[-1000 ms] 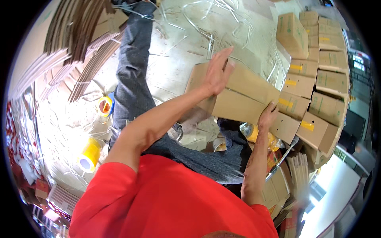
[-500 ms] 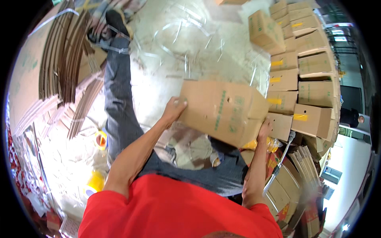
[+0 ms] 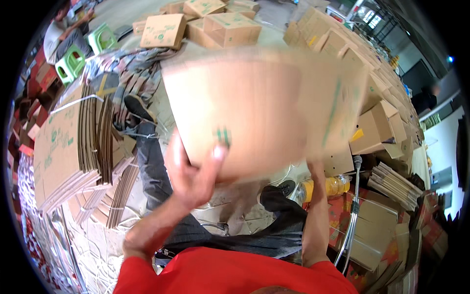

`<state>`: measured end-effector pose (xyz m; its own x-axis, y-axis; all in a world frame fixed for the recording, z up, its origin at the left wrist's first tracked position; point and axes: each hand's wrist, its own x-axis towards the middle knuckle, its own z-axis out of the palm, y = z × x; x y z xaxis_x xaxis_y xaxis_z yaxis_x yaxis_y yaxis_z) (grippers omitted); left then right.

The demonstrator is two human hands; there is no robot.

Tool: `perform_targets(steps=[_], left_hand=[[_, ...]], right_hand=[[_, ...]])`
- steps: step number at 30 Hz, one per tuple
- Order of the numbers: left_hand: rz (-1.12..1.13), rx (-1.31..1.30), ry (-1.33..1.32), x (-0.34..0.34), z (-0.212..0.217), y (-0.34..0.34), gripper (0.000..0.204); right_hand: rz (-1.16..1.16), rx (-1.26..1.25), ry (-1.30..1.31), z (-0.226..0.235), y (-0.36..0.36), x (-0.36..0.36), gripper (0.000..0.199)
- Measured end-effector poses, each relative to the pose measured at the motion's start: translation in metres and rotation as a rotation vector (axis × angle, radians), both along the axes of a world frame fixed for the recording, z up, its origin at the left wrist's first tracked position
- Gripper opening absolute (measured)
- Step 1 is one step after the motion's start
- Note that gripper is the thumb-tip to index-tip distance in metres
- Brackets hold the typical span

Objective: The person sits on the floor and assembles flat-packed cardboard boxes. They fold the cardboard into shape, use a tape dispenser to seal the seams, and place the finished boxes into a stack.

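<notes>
A brown cardboard box (image 3: 254, 108) with green print is raised in front of me, blurred by motion. My left hand (image 3: 193, 174) grips its near left edge, thumb on the near face and fingers underneath. At the lower right edge, my right hand (image 3: 316, 166) holds the box too, though its fingers are mostly hidden behind the cardboard. Below the box, my legs in dark trousers (image 3: 152, 171) are spread on the floor.
Bundled flat cartons (image 3: 63, 147) stand at the left. Rows of boxes (image 3: 372, 127) line the right, with more boxes (image 3: 232, 29) at the far side. A metal stand (image 3: 352, 210) and yellow tape rolls (image 3: 330, 186) are near my right arm. A person (image 3: 68, 36) sits by green stools (image 3: 102, 38).
The box has been lifted nearer to my head, turned and tilted, both hands still on it. My view has swung up, bringing the far boxes, the stools and a seated person into sight.
</notes>
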<state>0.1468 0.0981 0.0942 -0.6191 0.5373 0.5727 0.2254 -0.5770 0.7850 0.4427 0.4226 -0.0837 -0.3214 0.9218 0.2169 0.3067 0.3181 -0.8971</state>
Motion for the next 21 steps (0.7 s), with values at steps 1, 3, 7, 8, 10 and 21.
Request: perform_targets(steps=[1, 3, 7, 8, 10, 21], left_hand=[[0.119, 0.025, 0.151, -0.020, 0.021, 0.041, 0.050], [0.445, 0.108, 0.462, -0.064, 0.075, 0.130, 0.046], [0.440, 0.191, 0.522, -0.129, 0.157, 0.266, 0.091], [0.461, 0.192, 0.569, -0.129, 0.154, 0.275, 0.084], [0.336, 0.177, 0.695, -0.103, 0.115, 0.259, 0.071], [0.819, -0.603, 1.005, -0.114, -0.138, -0.096, 0.066]], right_hand=[[0.025, 0.016, -0.094, 0.001, -0.001, -0.003, 0.045], [0.046, 0.045, -0.362, 0.001, -0.004, -0.007, 0.038], [0.150, -0.013, -0.404, -0.010, -0.012, -0.008, 0.042], [0.195, -0.019, -0.433, -0.013, -0.013, -0.007, 0.044], [0.212, 0.005, -0.495, -0.021, -0.011, -0.005, 0.044], [0.456, 0.038, -0.674, -0.037, -0.022, -0.036, 0.045]])
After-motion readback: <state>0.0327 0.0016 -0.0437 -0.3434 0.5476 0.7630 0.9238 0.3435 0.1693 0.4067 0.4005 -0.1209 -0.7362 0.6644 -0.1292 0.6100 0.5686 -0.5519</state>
